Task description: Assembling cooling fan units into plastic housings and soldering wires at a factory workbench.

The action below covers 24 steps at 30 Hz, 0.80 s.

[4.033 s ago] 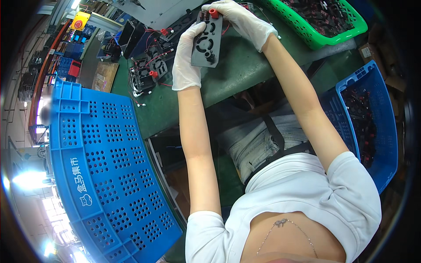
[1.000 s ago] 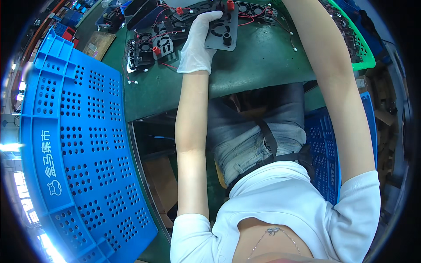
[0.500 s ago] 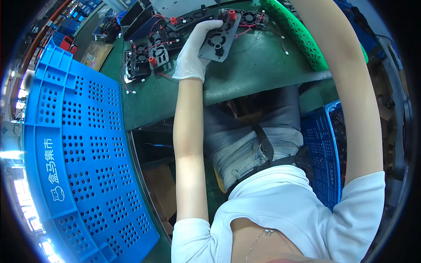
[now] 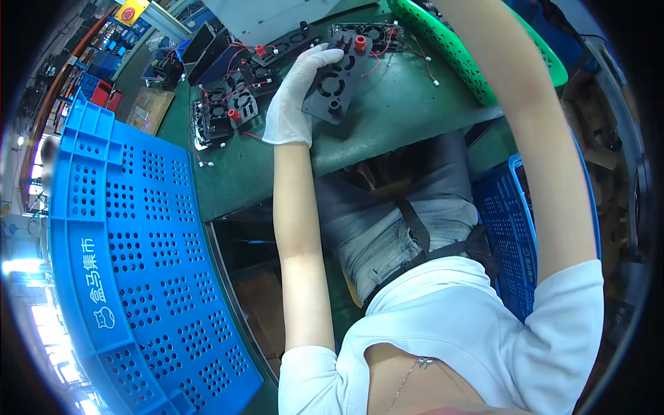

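I read the head view as follows.

Left hand (image 4: 294, 97): it wears a white glove and is closed in a loose grip on the left edge of a dark grey fan plate (image 4: 339, 72). The gloved fingers (image 4: 315, 59) curl over the plate's near face. The plate is tilted, raised slightly off the green bench top (image 4: 387, 117), and carries round fan openings, a red knob (image 4: 360, 43) at its far end and a small dark knob nearer the wrist.

Right hand: the bare forearm (image 4: 526, 124) rises along the right of the view and leaves the frame at the top edge. The hand itself is out of view, so I cannot tell its grip or what it holds.

Around the left hand:
- Just left of it, on the bench, lie several more fan assemblies (image 4: 225, 111) with red and black wires and red knobs.
- Beyond the held plate, another fan assembly (image 4: 377, 31) lies flat with thin red leads trailing toward the right.
- Right of the plate, close to the right forearm, sits a green perforated basket (image 4: 456, 48).

Far left of the left arm, a large blue perforated crate (image 4: 138, 256) fills the lower left of the view. Right of my lap, under the right arm, stands a smaller blue basket (image 4: 508, 235).
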Tool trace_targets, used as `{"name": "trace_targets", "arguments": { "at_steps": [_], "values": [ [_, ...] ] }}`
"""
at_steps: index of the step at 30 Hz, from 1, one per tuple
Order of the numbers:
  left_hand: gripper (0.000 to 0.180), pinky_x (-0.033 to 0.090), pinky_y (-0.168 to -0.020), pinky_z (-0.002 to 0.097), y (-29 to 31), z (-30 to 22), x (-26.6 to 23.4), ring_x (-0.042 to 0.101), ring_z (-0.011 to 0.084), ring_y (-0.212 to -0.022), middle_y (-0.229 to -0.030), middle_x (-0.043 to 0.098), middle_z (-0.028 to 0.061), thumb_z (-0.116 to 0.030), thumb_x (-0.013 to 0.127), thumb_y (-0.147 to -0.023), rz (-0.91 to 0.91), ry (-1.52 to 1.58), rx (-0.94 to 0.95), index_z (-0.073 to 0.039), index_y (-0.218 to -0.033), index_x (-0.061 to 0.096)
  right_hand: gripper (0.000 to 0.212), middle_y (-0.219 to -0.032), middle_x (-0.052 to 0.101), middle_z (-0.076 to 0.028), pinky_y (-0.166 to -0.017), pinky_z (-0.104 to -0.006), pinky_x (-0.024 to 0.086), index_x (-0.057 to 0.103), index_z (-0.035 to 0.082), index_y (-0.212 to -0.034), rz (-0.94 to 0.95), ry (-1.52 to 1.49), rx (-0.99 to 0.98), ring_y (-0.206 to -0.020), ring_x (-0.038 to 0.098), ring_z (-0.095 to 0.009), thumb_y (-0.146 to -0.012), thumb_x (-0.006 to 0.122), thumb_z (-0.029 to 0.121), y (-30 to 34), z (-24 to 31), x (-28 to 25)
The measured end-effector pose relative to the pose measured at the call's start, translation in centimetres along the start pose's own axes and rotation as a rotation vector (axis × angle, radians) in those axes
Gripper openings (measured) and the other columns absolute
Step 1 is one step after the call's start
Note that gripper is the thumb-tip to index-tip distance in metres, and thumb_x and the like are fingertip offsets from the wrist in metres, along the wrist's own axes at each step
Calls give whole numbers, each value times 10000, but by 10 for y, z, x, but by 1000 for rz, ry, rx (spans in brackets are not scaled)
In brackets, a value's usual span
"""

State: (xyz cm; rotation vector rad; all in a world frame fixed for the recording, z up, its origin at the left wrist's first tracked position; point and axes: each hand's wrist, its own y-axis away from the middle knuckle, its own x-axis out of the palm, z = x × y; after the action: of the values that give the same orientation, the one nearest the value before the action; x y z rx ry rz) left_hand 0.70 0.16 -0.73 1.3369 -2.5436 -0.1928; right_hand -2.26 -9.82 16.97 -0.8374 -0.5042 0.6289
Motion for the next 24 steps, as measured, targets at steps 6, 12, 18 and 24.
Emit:
{"name": "trace_targets", "arguments": {
  "at_steps": [6, 12, 18, 24],
  "values": [
    [499, 494, -844, 289, 6, -7, 34, 618, 158, -992, -1134, 619, 73, -138, 635, -804, 477, 110, 229, -4, -1272, 527, 356, -1102, 627, -143, -871, -321, 467, 591, 26, -1168, 600, 599, -285, -1020, 611, -227, -862, 615, 206, 72, -56, -122],
    [639, 349, -1045, 319, 35, 0, 76, 506, 176, -1181, -1287, 530, 93, -226, 653, -860, 878, 201, 316, -12, -1402, 390, 345, -1024, 676, -86, -865, -326, 511, 679, 75, -1053, 557, 444, -36, -976, 648, -234, -716, 721, 13, 116, 10, -201],
    [402, 318, -1076, 339, 18, -33, 92, 520, 187, -1201, -1239, 600, 126, -212, 504, -939, 828, -226, 524, -5, -1282, 531, 372, -1101, 651, -50, -938, -264, 437, 660, 34, -1143, 28, 929, 31, -1014, 593, -131, -782, 659, -54, 115, 145, -308],
    [584, 318, -1110, 396, -86, 2, 73, 419, 285, -1308, -1380, 482, 82, 51, 523, -813, 204, -1354, 793, -132, -1364, 459, 570, -1354, 523, -117, -1110, -394, 297, 592, 178, -1270, 259, 1842, 202, -1325, 409, -269, -723, 721, 81, 141, 173, -424]
  ]
}}
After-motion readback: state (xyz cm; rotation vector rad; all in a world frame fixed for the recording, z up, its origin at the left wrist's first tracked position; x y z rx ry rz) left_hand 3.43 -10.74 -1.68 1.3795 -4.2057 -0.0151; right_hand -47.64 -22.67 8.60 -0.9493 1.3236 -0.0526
